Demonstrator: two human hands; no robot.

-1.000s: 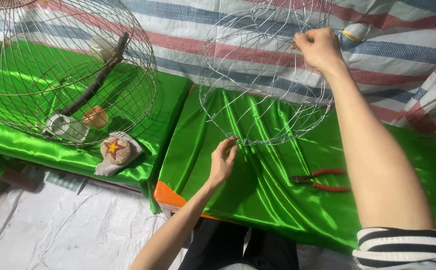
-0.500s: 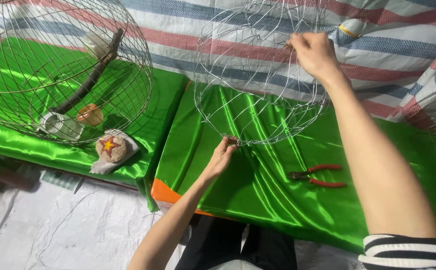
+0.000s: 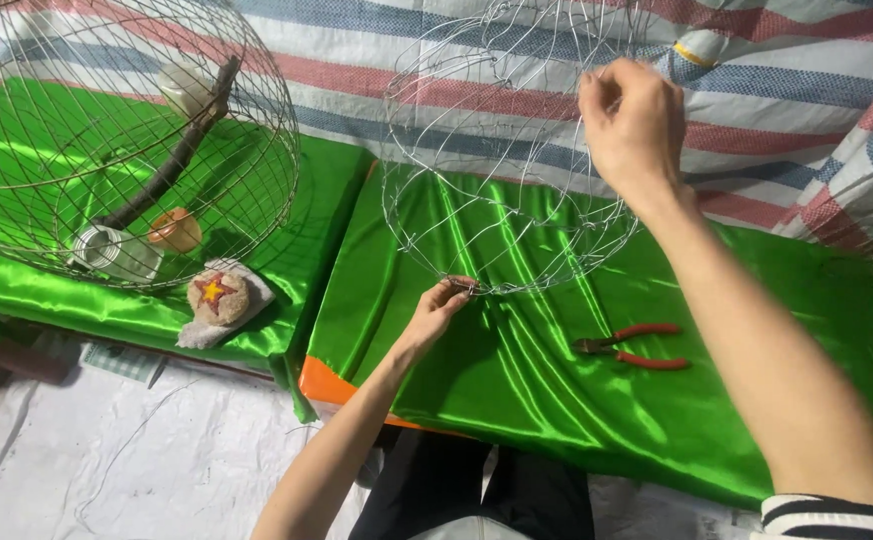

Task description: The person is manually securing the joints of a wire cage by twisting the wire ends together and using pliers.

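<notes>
Both hands pinch a thin, open, rounded wire frame (image 3: 502,200).

One head-worn camera supplies the only view. It looks steeply down and forward from above the person's lap onto a surface draped in green cloth (image 3: 517,370). Both forearms enter from the bottom edge: the left hand (image 3: 437,310) sits near frame centre, the right hand (image 3: 632,125) near the top. The range is close, within arm's reach. The upper edge takes in a striped tarp (image 3: 777,110); the lower left takes in white floor sheeting (image 3: 87,450). No second view exists for overlap.
</notes>
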